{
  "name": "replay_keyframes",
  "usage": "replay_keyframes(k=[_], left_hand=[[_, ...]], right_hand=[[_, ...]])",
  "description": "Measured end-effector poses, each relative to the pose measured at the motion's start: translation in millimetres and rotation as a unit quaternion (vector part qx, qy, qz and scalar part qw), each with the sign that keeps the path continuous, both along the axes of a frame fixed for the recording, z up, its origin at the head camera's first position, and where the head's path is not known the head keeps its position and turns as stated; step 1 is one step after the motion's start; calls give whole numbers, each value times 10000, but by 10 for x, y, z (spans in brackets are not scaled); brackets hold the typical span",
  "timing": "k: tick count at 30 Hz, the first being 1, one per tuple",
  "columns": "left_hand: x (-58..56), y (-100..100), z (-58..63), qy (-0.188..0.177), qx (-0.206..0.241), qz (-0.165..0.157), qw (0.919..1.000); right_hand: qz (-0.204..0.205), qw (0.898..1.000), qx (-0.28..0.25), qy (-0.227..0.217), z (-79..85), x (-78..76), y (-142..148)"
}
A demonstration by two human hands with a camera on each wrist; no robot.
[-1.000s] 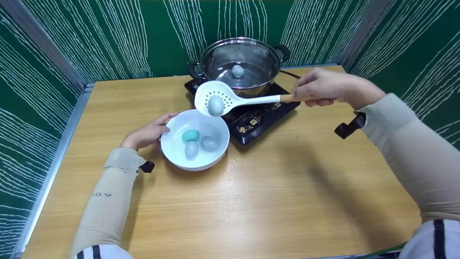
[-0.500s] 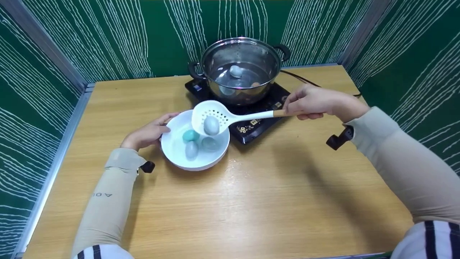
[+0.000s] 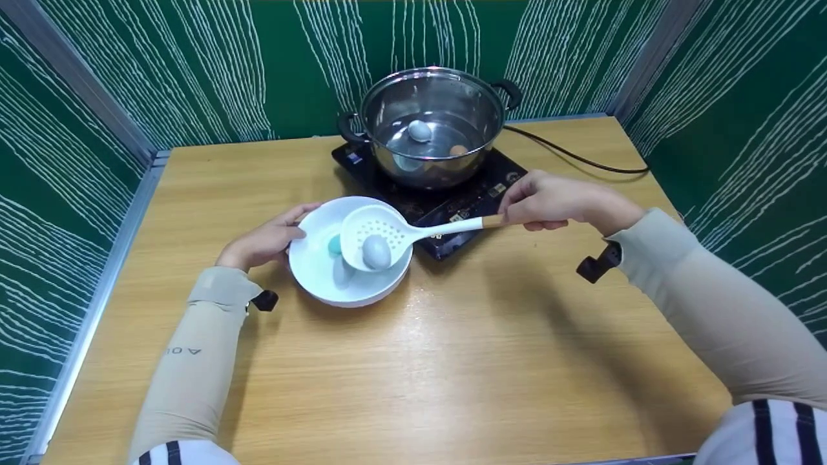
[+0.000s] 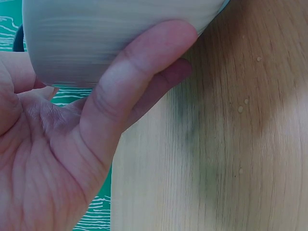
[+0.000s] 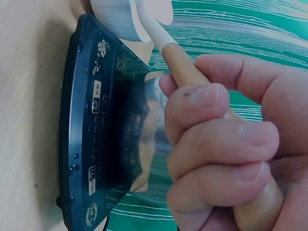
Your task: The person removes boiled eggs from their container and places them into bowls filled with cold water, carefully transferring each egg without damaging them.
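Observation:
My right hand (image 3: 549, 200) grips the wooden handle of a white skimmer (image 3: 446, 228), with fingers wrapped round the handle (image 5: 183, 65) in the right wrist view. On the skimmer's perforated head lies a pale egg (image 3: 376, 252), down inside the white bowl (image 3: 310, 278). My left hand (image 3: 261, 242) holds the bowl's left side, thumb at the rim; the left wrist view shows its fingers against the outer wall (image 4: 72, 48). A teal egg (image 3: 334, 245) and a pale bluish egg (image 3: 342, 270) in the bowl are partly covered by the skimmer.
Behind the bowl a steel pot (image 3: 433, 173) with water stands on a black induction cooker (image 3: 446, 242). In it are a pale egg (image 3: 419, 131) and a brownish egg (image 3: 459, 150). A black cord (image 3: 581, 157) runs right along the wooden table (image 3: 452, 374). Green patterned panels surround the table.
My right hand has come down and left, lowering the skimmer with its egg from above the bowl's rim into the bowl. The egg in the pot has drifted left. My left hand stays put.

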State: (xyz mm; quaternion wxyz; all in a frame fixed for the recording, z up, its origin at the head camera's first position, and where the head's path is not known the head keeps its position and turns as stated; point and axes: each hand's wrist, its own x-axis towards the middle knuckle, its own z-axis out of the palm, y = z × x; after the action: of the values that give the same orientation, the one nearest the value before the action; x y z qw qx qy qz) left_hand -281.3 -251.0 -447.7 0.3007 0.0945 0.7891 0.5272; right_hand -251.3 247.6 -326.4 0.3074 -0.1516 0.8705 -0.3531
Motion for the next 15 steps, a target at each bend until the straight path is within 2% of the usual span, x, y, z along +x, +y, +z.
replay_keyframes(k=[7, 15], left_hand=[[-8, -7, 8, -71, 40, 29, 10000], [-4, -4, 19, -49, -96, 44, 9999]], right_hand=[[50, 9999, 29, 112, -51, 33, -30], [210, 9990, 238, 326, 2, 50, -101]])
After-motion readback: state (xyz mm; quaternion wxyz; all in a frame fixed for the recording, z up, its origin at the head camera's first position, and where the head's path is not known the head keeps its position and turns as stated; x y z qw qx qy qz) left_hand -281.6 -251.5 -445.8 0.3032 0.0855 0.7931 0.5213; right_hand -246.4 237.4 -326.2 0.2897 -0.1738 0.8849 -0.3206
